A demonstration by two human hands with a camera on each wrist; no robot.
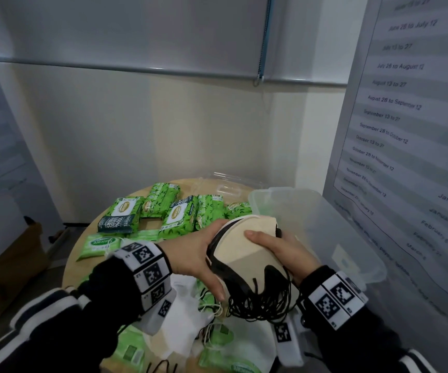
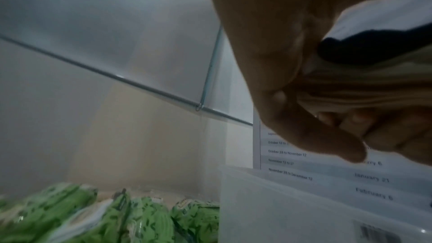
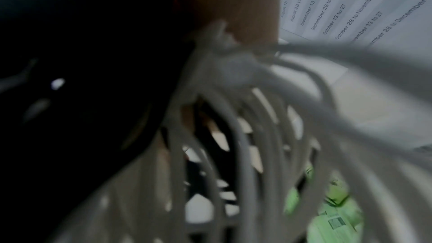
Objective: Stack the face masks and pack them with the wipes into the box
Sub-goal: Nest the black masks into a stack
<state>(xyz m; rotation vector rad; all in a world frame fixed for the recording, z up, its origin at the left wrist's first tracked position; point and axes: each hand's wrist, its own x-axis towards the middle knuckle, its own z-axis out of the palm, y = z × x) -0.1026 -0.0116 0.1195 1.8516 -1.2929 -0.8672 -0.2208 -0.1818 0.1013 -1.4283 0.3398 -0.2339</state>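
Round wooden table [image 1: 82,254] fills the lower centre of the head view, strewn with green wipes packs [image 1: 121,215]. Your left hand [image 1: 190,254] and right hand [image 1: 279,249] both curl round the stack of face masks [image 1: 241,249], thumbs on top, black ear loops [image 1: 260,300] dangling below. You hold the stack beside the clear box [image 1: 357,238], at centre right.

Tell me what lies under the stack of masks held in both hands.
Under the mask stack, black ear loops dangle over white cloth and green wipe packs on the table. Whatever sits directly beneath is hidden.
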